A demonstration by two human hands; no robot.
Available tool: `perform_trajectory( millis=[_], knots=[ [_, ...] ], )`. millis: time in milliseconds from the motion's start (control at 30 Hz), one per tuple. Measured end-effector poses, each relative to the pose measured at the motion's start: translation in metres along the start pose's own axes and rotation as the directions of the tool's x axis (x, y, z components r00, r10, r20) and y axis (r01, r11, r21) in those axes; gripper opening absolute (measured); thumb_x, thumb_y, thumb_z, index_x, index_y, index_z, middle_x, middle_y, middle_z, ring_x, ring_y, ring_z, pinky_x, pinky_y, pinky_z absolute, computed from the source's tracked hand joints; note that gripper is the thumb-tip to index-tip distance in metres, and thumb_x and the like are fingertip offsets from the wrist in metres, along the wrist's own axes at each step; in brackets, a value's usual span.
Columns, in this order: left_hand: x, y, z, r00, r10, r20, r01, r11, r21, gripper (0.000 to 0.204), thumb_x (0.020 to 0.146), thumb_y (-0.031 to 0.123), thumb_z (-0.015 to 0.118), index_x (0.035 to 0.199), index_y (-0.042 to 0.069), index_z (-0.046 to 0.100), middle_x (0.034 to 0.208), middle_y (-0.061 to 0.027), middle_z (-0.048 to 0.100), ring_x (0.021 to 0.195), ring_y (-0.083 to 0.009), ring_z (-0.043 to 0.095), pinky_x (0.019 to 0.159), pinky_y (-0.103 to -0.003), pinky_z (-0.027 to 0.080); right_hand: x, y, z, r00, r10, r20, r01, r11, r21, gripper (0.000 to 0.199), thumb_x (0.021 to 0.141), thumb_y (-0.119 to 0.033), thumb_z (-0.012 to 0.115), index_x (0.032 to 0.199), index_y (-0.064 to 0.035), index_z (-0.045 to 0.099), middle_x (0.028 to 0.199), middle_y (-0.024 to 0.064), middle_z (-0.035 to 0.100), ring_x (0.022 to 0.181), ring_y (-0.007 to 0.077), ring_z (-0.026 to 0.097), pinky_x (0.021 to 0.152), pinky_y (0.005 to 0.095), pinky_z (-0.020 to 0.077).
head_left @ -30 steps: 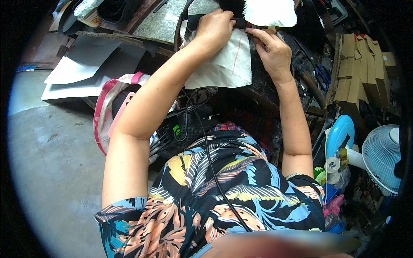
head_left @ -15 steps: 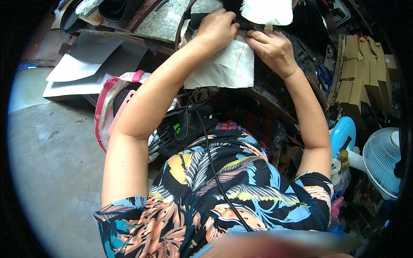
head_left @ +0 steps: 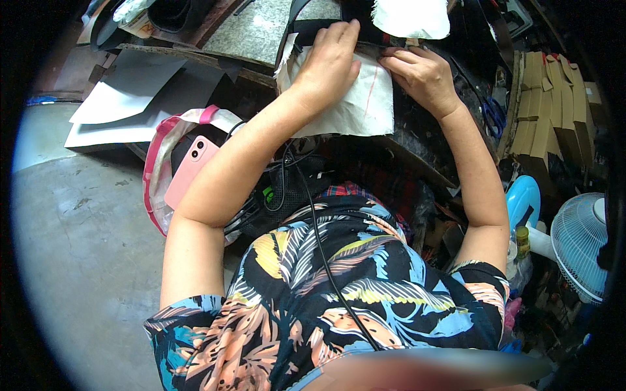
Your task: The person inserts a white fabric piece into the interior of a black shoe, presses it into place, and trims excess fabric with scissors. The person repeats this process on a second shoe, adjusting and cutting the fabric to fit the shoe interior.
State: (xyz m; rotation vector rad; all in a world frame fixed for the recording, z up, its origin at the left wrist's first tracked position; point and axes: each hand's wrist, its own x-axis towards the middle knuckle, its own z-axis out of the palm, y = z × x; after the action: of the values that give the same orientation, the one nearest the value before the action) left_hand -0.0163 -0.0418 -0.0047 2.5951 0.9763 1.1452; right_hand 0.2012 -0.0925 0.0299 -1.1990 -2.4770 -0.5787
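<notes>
Dark workbench, black strip lengthwise left-to-right beyond white cloth.

Below your left hand, your black short-sleeved shirt is leaf-patterned in peach, blue and yellow; a black cable crosses it.

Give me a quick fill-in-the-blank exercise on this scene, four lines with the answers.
1. The left hand is over white cloth marked with a thin ___ line.
2. The scissors to the right of the right hand have ___ handles.
3. The phone beside the left forearm is ___.
4. The fan is on the person's ___ side.

Missing words: red; blue; pink; right.
</notes>
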Motion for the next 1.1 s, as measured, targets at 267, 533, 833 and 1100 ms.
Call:
perform_trajectory(
  millis=[267,533,833,1100],
  knots=[
    [0.005,0.002,-0.008,0.977,0.125,0.174,-0.154,0.974,0.168,0.026,0.083,0.014,0.07,0.108,0.006,0.074,0.109,-0.0058,0.069,0.109,-0.027,0.06,0.091,-0.037,0.054,-0.004,-0.002,-0.015,0.979,0.198,0.042,-0.202,0.956,0.21,0.025,0.077,0.0,0.069,0.099,-0.0117,0.066,0.106,-0.0002,0.071,0.093,0.0202,0.07,0.079,0.0331,0.0575],
    [0.0,0.008,-0.015,0.974,0.204,0.095,-0.224,0.911,0.345,0.025,0.08,0.015,0.068,0.102,0.005,0.074,0.105,-0.0065,0.071,0.108,-0.0283,0.061,0.094,-0.041,0.05,-0.002,-0.044,0.01,0.902,0.416,0.112,-0.417,0.777,0.472,0.034,0.096,-0.018,0.056,0.128,-0.0098,0.049,0.115,0.0156,0.069,0.106,0.0353,0.067,0.09,0.042,0.0556],
    [-0.006,0.018,-0.033,0.941,0.261,0.217,-0.32,0.895,0.312,0.026,0.087,0.021,0.066,0.107,0.005,0.069,0.104,-0.0093,0.07,0.116,-0.0319,0.06,0.101,-0.044,0.048,-0.008,-0.042,0.01,0.958,0.285,-0.01,-0.259,0.885,0.387,0.037,0.097,-0.031,0.061,0.126,-0.0104,0.052,0.113,0.0135,0.07,0.106,0.0367,0.065,0.093,0.043,0.0523],
    [-0.024,0.008,-0.103,0.979,0.069,-0.193,0.009,0.926,0.377,0.056,0.081,0.03,0.074,0.13,0.012,0.056,0.116,-0.0126,0.055,0.11,-0.0311,0.054,0.09,-0.046,0.049,-0.063,-0.022,-0.044,0.817,0.573,0.067,-0.526,0.691,0.496,0.029,0.095,-0.023,0.065,0.119,-0.0074,0.064,0.121,0.0156,0.066,0.112,0.0312,0.063,0.097,0.0392,0.0491]
  ],
)
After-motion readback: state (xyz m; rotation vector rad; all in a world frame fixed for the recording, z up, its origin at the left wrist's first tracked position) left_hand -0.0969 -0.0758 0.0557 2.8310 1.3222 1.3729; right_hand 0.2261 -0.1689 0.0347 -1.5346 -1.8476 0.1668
